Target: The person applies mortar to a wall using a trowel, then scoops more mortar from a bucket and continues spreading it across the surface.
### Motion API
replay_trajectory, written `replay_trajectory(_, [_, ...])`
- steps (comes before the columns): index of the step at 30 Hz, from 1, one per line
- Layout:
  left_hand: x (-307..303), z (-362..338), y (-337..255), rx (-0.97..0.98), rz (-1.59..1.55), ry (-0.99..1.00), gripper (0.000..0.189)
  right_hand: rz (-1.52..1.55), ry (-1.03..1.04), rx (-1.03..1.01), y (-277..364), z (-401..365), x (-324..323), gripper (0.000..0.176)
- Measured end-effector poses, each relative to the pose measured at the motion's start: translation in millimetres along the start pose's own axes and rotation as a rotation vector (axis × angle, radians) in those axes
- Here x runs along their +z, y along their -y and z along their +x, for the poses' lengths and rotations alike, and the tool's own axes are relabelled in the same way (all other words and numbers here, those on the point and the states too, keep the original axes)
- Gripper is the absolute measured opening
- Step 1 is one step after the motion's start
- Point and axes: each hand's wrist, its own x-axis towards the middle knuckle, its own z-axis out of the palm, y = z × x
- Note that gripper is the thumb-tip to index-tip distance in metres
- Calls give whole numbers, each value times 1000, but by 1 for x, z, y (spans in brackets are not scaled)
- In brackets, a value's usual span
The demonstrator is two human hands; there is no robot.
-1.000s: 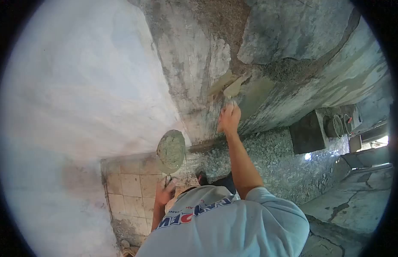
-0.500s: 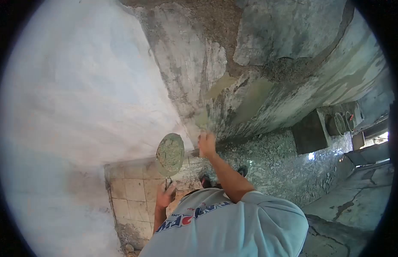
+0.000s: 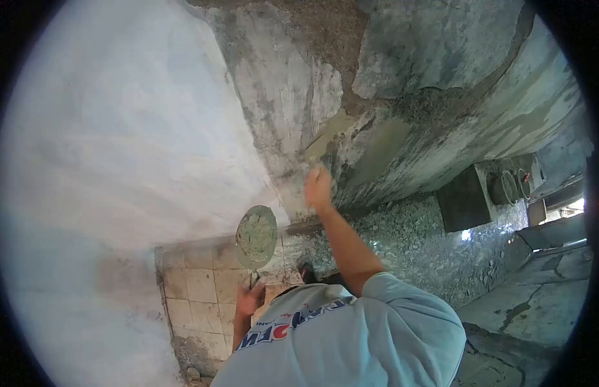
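My left hand [image 3: 250, 297] is closed around the short handle of a round, flat pan [image 3: 251, 263]. Grey-green wet mortar [image 3: 257, 233] lies heaped on the pan, which I hold low beside the white wall. Against the rough grey wall, my right hand [image 3: 319, 186] is raised with its fingers curled in a grip. Whatever it grips is hidden or too small to make out. Just above that hand, a damp greenish smear of mortar [image 3: 330, 134] shows on the wall, with a second wet patch [image 3: 383, 147] to its right.
A smooth white wall [image 3: 138, 129] fills the left side. Below are floor tiles [image 3: 202, 284] and rubble-strewn ground [image 3: 415, 248]. A dark box-like block [image 3: 466, 200] stands to the right, with a bucket [image 3: 504, 188] beside it. My shoe [image 3: 307, 271] is near the wall base.
My right hand has moved up along the grey wall, closer to the greenish smear. The left hand and the mortar-laden pan have stayed nearly in place.
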Motion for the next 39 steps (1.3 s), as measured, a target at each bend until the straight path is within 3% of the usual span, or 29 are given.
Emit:
replay_trajectory(2, [-3, 4, 4, 29, 12, -10, 23, 186, 268, 531, 31, -39, 5, 32])
replay_trajectory(4, [1, 4, -4, 62, 39, -6, 24, 134, 270, 595, 50, -70, 5, 32])
replay_trajectory(7, [0, 2, -5, 64, 20, 0, 25, 286, 267, 672, 20, -106, -2, 31])
replay_trajectory(10, [-8, 6, 4, 84, 41, 1, 26, 295, 78, 562, -31, -93, -15, 29])
replay_trajectory(11, [-10, 6, 7, 94, 59, -1, 26, 0, 53, 174, -42, -73, -36, 28])
replay_trajectory(13, [-8, 0, 1, 69, 56, 7, 25, -5, 30, 13, -23, -23, -72, 27])
replay_trajectory(14, [-6, -2, -3, 57, 53, 10, 25, 279, 31, 246, 5, 0, -88, 28])
replay_trajectory(18, [-8, -1, -2, 16, 80, 8, 25, 106, 177, 138, 5, 49, -106, 31])
replay_trajectory(23, [-9, 2, 2, 34, 77, -6, 24, -228, 309, -116, -66, 8, -54, 33])
replay_trajectory(26, [-4, -1, -6, -3, 11, 5, 25, -277, 398, 24, -71, -30, -42, 35])
replay_trajectory(29, [-6, 4, -3, 59, 84, 1, 26, -330, 301, 30, -74, -47, -48, 36])
replay_trajectory(32, [-6, 9, 3, 92, 71, 8, 26, -161, 132, 38, 22, -7, -84, 33])
replay_trajectory(34, [-1, 10, -5, 51, 48, 21, 27, -222, -24, -72, 32, 26, -93, 30])
replay_trajectory(37, [-2, 16, -8, 38, 72, 34, 27, -179, -46, -43, 80, 66, -105, 28])
replay_trajectory(39, [-1, 21, -7, 68, 111, 50, 27, -272, -40, -98, 64, 68, -97, 26])
